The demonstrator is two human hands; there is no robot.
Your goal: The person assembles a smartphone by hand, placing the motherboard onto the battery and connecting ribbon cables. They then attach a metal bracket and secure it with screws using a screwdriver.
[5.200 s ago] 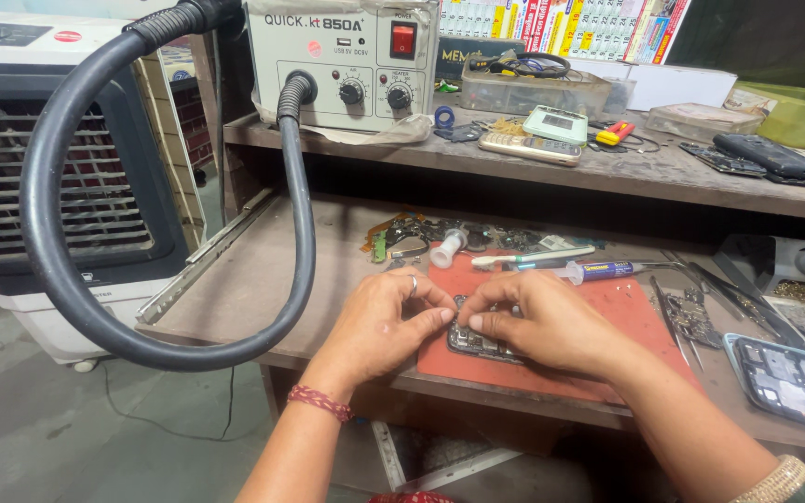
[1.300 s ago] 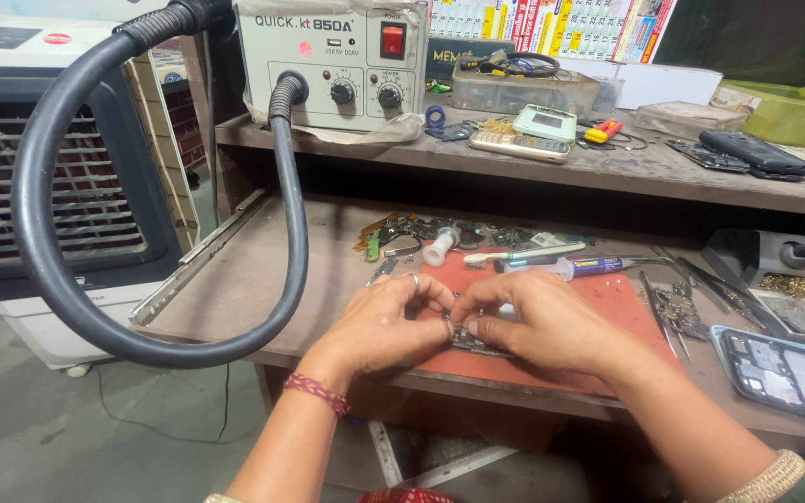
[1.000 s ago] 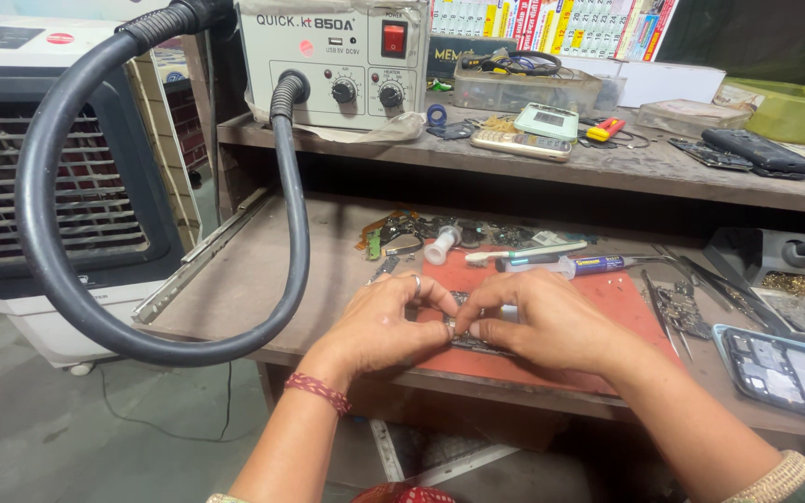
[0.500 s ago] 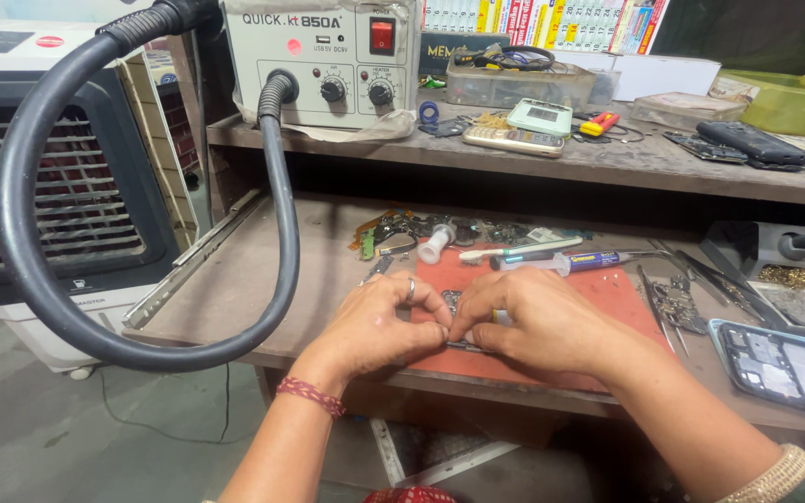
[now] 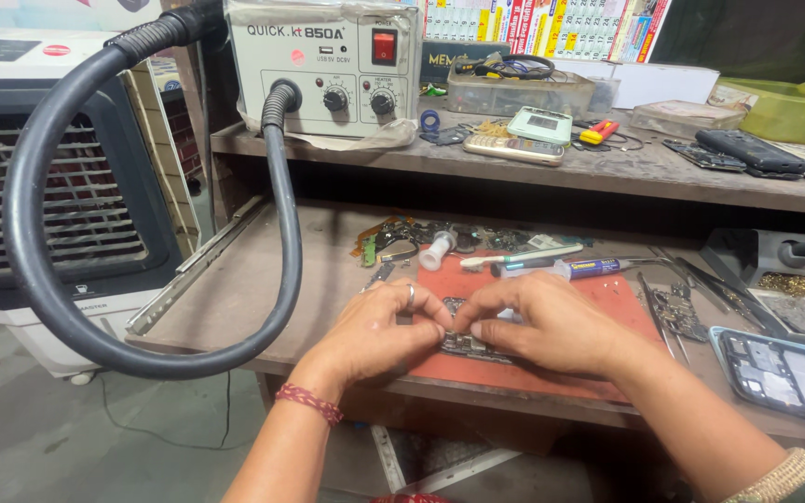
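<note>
My left hand and my right hand meet over a small dark circuit board that lies on a red work mat. Fingertips of both hands pinch and press on the board at its middle, and most of it is hidden under them. The left hand wears a ring and a red thread band at the wrist. Just behind the hands lie a toothbrush and a blue-capped syringe tube.
A hot-air rework station stands on the upper shelf, its thick black hose looping down on the left. An opened phone lies at the right, tweezers and small parts nearby. An air cooler stands left.
Both hands stay on the board with only small finger shifts. The view has drifted slightly; nothing was picked up or let go.
</note>
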